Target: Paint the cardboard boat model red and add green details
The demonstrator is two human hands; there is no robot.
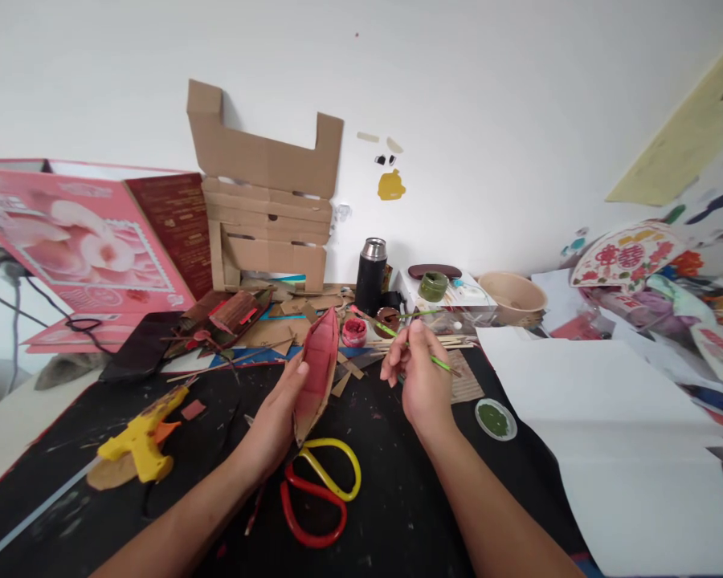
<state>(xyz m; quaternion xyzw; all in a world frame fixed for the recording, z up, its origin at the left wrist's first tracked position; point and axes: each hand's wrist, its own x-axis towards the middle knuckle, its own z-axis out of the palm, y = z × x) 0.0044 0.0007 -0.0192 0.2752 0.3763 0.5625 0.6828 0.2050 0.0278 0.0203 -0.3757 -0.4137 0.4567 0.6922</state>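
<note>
My left hand (275, 411) is closed around a small cardboard boat (316, 365), painted pink inside and tilted upright, its pointed end up. Between the fingers of my right hand (425, 377) is a thin green paintbrush (387, 329), its pink-tipped end pointing left toward the boat but apart from it. Behind the boat stands an open jar of pink paint (355, 332). Beside it is a brown paint jar (388, 319), partly behind the brush. Scissors (322, 498) with one red and one yellow handle lie below the boat, blades partly hidden by my left hand.
A yellow glue gun (138, 437) lies at left, near a black phone (141, 345) and a painted cardboard model (232, 317). A black thermos (371, 277) stands at the back. At right are a lid of green paint (496, 420) and white paper (608, 433).
</note>
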